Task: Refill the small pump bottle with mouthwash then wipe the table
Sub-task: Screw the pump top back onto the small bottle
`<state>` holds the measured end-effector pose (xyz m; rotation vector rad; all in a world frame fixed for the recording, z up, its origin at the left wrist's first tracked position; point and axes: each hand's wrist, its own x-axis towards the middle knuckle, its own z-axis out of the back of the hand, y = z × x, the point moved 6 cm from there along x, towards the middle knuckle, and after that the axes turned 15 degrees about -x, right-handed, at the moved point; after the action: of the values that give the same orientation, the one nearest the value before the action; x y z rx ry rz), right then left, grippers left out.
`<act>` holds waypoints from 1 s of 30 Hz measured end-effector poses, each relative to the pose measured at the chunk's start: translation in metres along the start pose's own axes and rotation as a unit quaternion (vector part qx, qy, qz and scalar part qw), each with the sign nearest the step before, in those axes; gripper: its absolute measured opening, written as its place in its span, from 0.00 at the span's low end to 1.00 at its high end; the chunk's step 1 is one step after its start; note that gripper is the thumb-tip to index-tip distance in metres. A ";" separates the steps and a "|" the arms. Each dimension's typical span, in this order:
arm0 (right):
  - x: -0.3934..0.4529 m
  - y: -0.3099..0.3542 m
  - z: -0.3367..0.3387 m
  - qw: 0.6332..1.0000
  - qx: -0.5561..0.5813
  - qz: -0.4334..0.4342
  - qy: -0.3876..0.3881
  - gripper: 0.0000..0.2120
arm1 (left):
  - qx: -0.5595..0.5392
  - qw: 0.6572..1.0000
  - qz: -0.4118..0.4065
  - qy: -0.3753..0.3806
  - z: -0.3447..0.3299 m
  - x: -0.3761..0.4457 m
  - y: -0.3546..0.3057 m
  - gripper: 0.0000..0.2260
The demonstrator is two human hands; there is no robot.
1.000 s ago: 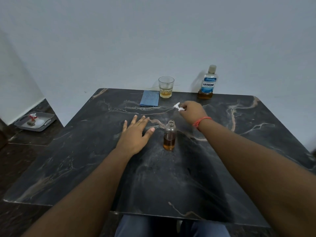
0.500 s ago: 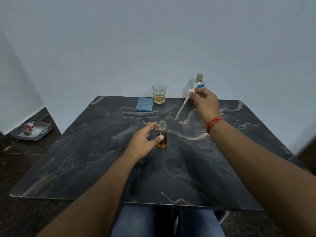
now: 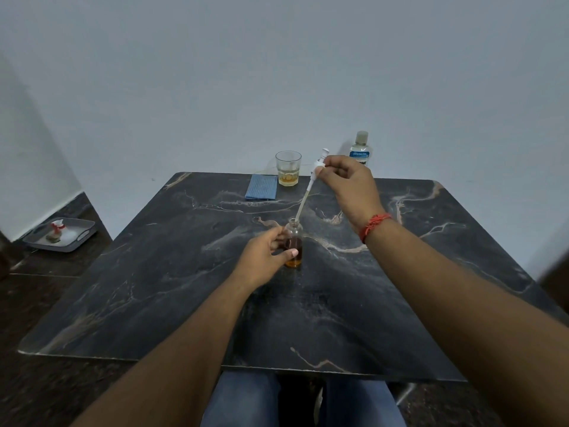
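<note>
The small clear bottle (image 3: 294, 241), about half full of amber liquid, stands upright mid-table with its neck uncapped. My left hand (image 3: 264, 257) grips its body from the left, thumb across the front. My right hand (image 3: 348, 183) pinches the white pump head (image 3: 319, 160) above and behind it. The pump's dip tube (image 3: 303, 204) slants down, and its tip sits at the bottle's mouth. The mouthwash bottle (image 3: 359, 147) stands at the table's back edge, partly hidden by my right hand. A folded blue cloth (image 3: 261, 187) lies at the back.
A glass (image 3: 288, 167) holding a little yellow liquid stands beside the cloth. The dark marble table (image 3: 154, 288) meets a white wall at the back. On the floor to the left lies a grey tray (image 3: 60, 234) with a small item on it.
My right hand lifted the pump off the table and swung its tube over to the bottle's mouth. My left hand moved from flat on the table to holding the bottle.
</note>
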<state>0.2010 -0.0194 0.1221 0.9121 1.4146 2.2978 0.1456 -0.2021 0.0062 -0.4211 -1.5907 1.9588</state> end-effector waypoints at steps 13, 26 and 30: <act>-0.024 -0.010 -0.031 0.969 -0.187 0.096 0.127 0.10 | -0.003 1.000 -0.001 -0.002 0.000 0.002 0.001 0.24; -0.039 -0.033 -0.044 0.947 -0.254 0.110 0.160 0.13 | -0.002 1.000 -0.003 0.003 0.000 0.003 0.003 0.25; -0.042 -0.030 -0.045 0.952 -0.234 0.129 0.148 0.11 | 0.006 1.000 -0.012 0.002 0.000 0.003 0.003 0.26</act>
<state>0.2009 -0.0596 0.0664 0.6526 0.8033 2.8857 0.1426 -0.2009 0.0034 -0.3999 -1.5736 1.9476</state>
